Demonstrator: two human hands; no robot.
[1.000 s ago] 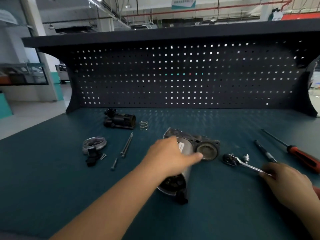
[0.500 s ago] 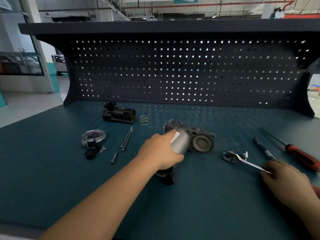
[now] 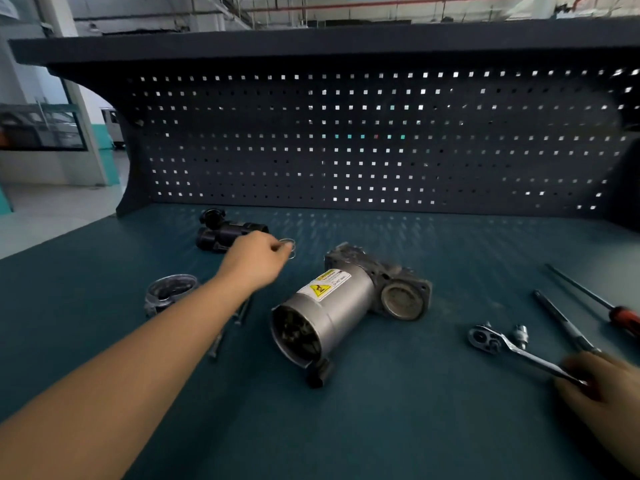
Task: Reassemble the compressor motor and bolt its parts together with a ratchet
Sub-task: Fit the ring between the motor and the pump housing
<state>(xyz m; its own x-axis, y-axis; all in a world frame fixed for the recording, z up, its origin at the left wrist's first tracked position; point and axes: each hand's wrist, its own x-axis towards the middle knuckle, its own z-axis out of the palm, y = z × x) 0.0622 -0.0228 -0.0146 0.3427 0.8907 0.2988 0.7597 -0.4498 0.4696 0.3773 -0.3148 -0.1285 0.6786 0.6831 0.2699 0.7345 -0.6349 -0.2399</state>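
Note:
The grey compressor motor (image 3: 332,306) lies on its side mid-bench, open end toward me, a yellow warning label on top. My left hand (image 3: 258,259) has reached past it to the small coil spring (image 3: 289,245) and its fingertips pinch the spring. A black cylindrical part (image 3: 221,233) lies just behind that hand. My right hand (image 3: 602,386) at the lower right grips the handle of the chrome ratchet (image 3: 498,344), whose head rests on the bench. A round metal end cap (image 3: 171,292) sits at the left, and long bolts (image 3: 242,313) lie partly hidden under my left forearm.
A small socket (image 3: 519,334) stands beside the ratchet head. A black extension bar (image 3: 561,320) and a red-handled screwdriver (image 3: 620,315) lie at the right. The dark pegboard (image 3: 346,140) closes off the back of the teal bench (image 3: 381,427).
My left hand let go of the motor and moved back and left to the spring. The motor now lies uncovered. My right hand stays on the ratchet handle.

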